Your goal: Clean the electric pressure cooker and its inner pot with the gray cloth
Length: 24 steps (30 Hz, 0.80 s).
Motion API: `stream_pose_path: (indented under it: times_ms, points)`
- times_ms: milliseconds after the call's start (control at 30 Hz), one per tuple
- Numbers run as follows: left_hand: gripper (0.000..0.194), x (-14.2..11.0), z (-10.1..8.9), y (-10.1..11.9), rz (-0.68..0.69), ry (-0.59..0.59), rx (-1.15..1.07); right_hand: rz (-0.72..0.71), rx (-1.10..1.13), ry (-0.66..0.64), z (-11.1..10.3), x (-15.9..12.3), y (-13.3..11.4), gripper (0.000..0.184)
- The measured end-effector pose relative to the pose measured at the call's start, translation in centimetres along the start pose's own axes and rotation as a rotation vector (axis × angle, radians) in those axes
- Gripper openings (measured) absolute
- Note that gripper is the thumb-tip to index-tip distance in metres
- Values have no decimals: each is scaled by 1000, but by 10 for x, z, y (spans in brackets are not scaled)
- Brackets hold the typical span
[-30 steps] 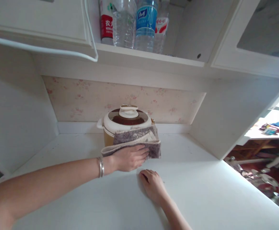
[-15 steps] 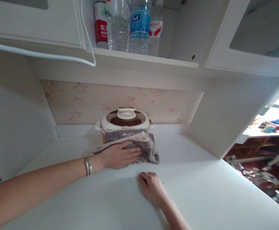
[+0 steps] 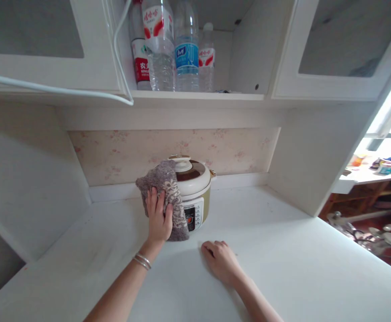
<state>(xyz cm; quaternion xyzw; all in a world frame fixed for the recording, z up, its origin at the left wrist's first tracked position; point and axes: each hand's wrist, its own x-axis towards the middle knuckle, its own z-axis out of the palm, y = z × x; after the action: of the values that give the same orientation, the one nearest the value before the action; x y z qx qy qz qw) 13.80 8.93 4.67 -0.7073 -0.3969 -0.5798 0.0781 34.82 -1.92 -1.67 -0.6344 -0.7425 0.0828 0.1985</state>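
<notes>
A grey-brown towel (image 3: 162, 179) with a pale floral pattern is pressed by my left hand (image 3: 159, 214) against the left front of a rice cooker (image 3: 197, 190). My fingers lie over the towel, and a silver bangle circles that wrist. The cooker is white and olive green, with a brown-topped lid and a dark control panel partly hidden by the towel. My right hand (image 3: 221, 260) rests in front of the cooker on the white countertop (image 3: 282, 259), its fingers curled in and nothing visible in them.
Overhead, an open cabinet shelf (image 3: 198, 96) holds several plastic bottles (image 3: 187, 58). A white cable (image 3: 57, 89) hangs across the left cabinet door (image 3: 95, 49). White side panels flank the counter. Metal pots (image 3: 376, 237) lie low at the right, beside a windowsill with clutter.
My left hand has moved the towel from the cooker's front to its left side, uncovering part of the control panel. My right hand stays on the counter. The view has shifted a little.
</notes>
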Motion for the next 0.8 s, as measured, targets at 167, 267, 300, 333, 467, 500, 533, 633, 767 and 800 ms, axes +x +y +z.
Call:
stream_pose_path:
  times_ms: [167, 267, 300, 333, 467, 500, 533, 633, 767, 800]
  points:
    - [56, -24, 14, 13, -442, 95, -214, 9, -10, -8, 2, 0, 1, 35]
    - [57, -30, 19, 19, -577, 160, -260, 9, -15, -11, 1, 0, 0, 37]
    - [56, -29, 21, 19, -579, 178, -256, 11, -17, -13, 0, 0, 0, 37]
    - [55, -27, 22, 20, -564, 194, -239, 12, -19, -13, 0, 0, -1, 37]
    - [53, -1, 19, 24, -372, 202, -33, 12, -15, -11, -2, 0, -2, 36]
    - [51, 10, 16, 28, -286, 184, 45, 12, -13, -15, -2, 0, -2, 36]
    - [48, 22, 12, 34, -184, 152, 120, 13, -13, -20, -3, 0, -2, 36]
    - [39, 60, 1, 59, 137, -15, 262, 20, -23, -34, -5, 0, -4, 36]
    - [38, 102, 10, 95, 455, -326, 286, 30, -39, -45, -6, 0, -6, 36]
    - [38, 109, 19, 101, 517, -383, 293, 34, -41, -46, -6, 0, -6, 36]
